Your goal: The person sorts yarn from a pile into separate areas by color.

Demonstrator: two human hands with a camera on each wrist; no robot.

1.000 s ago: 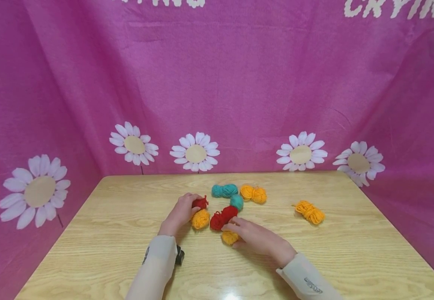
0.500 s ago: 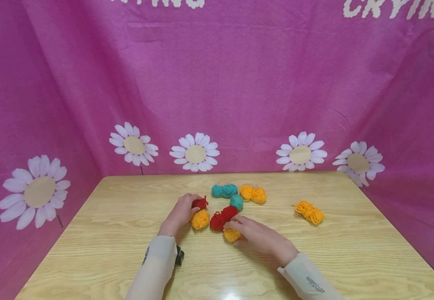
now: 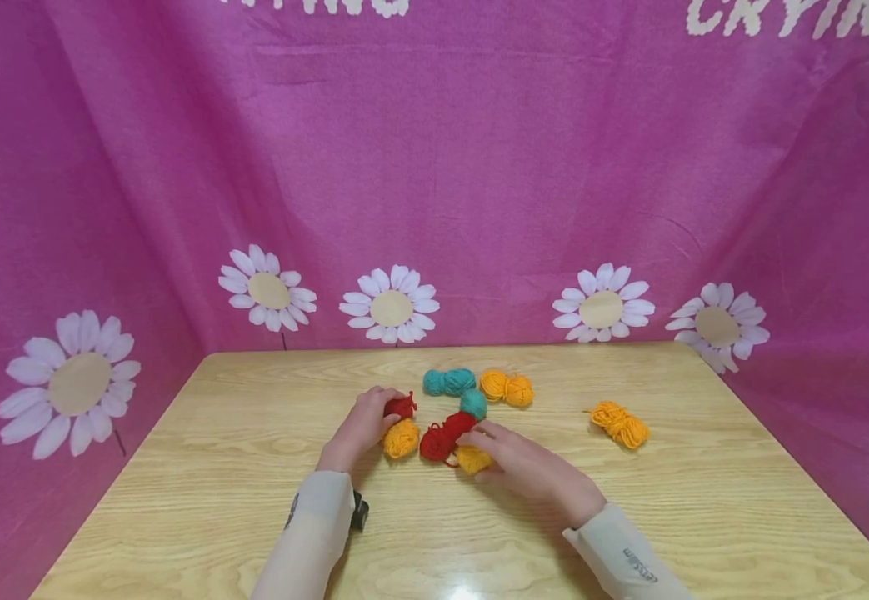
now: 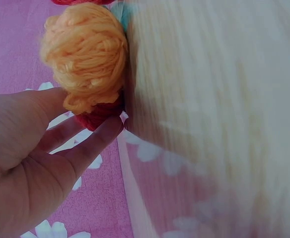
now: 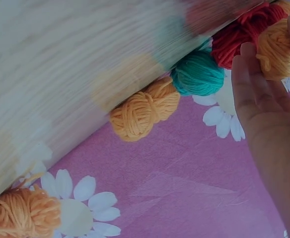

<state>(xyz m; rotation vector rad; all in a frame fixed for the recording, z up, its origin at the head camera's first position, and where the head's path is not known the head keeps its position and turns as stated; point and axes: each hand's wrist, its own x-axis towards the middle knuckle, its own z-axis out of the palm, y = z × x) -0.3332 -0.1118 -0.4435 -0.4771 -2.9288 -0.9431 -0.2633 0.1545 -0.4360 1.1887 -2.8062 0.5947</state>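
Observation:
My left hand [image 3: 362, 427] holds a small red yarn bundle [image 3: 402, 406] between thumb and fingers. Just in front of that bundle lies an orange yarn ball [image 3: 402, 439], close to the thumb; in the left wrist view this orange ball [image 4: 88, 54] partly hides the red yarn [image 4: 99, 116]. Another orange yarn ball [image 3: 473, 459] is in the grip of my right hand [image 3: 527, 468], its far side covered by the fingers. Against its upper left lies a larger red yarn skein [image 3: 446, 437], right at my right fingertips [image 5: 247, 49].
Behind the red skein sit a teal ball [image 3: 473, 404], a teal skein [image 3: 450, 382] and an orange skein [image 3: 507, 388]. One more orange skein [image 3: 620, 425] lies apart on the right of the wooden table [image 3: 704, 517]. A pink cloth with daisies [image 3: 434, 167] hangs around the table.
My right hand has shifted the orange yarn ball slightly away from me and to the right, closer along the red skein. The left hand has stayed in place.

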